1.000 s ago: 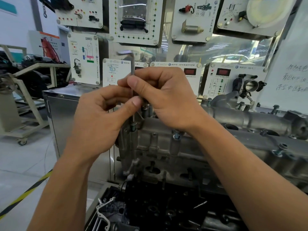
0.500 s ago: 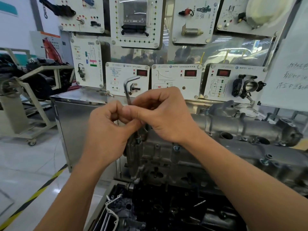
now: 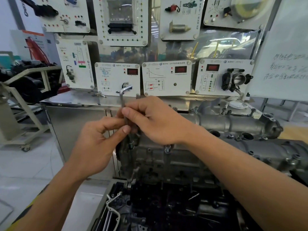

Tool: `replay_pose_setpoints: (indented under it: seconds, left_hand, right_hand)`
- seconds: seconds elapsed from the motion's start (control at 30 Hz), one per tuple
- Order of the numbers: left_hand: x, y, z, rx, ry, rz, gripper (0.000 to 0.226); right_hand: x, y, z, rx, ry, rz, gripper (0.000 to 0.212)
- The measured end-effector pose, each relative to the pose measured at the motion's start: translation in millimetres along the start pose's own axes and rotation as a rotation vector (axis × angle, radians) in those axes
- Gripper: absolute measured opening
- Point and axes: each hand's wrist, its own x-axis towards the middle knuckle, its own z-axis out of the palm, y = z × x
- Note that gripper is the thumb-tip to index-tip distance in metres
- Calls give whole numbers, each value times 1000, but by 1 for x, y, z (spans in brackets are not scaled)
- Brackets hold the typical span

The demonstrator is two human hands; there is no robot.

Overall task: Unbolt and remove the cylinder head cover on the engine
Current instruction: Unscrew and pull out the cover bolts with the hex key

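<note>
Both hands meet at the centre of the view on an L-shaped key (image 3: 122, 100). The key stands nearly upright, its short arm at the top pointing toward 2 o'clock. Its long shaft runs down toward 6 o'clock into a bolt (image 3: 130, 145) at the left end of the cover (image 3: 233, 125).

The right hand (image 3: 158, 122) comes in from 4 o'clock and pinches the shaft between thumb and fingertips. The left hand (image 3: 93, 145) comes in from 7 o'clock and pinches the same shaft just below, between thumb and forefinger, with its other fingers curled into the palm. Both grips are closed on the key.

The cover is a grey casting that lies across the top of the engine (image 3: 166, 164) and stretches from the centre toward 3 o'clock. A second bolt (image 3: 167, 148) stands proud on its near edge, just beneath the right wrist.

Behind the engine, a steel cabinet (image 3: 75, 117) sits at 9 o'clock. White panels (image 3: 166, 77) with gauges and parts fill the view from 10 to 2 o'clock. A whiteboard (image 3: 283, 55) with handwriting is at 2 o'clock, and a wheeled cart (image 3: 21, 139) is at 9 o'clock.
</note>
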Motion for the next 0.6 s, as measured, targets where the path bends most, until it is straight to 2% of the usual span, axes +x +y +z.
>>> replay_pose_setpoints:
  seconds: [0.1,0.23,0.33,0.43,0.47,0.6]
  left_hand:
    - [2,3,3,11,94,-31,15]
    - [5,6,7,34,137,-102,34]
    - [5,4,1,14,42,-80,28]
    - [4,2,-7,2,-113,-9,26]
    - [4,2,-8,19,-121,2,25]
    - [2,2,-5,30,24,-46,23]
  right_hand:
    - [4,-4,2,41,33,-13,33]
    - [14,-5,4,129,151,-2,30]
    - [15,-1,6,205,156,30,35]
    - [10,4,4,366,115,69,13]
    - [9,5,4,404,97,80,13]
    - [3,8,8,438,67,86,18]
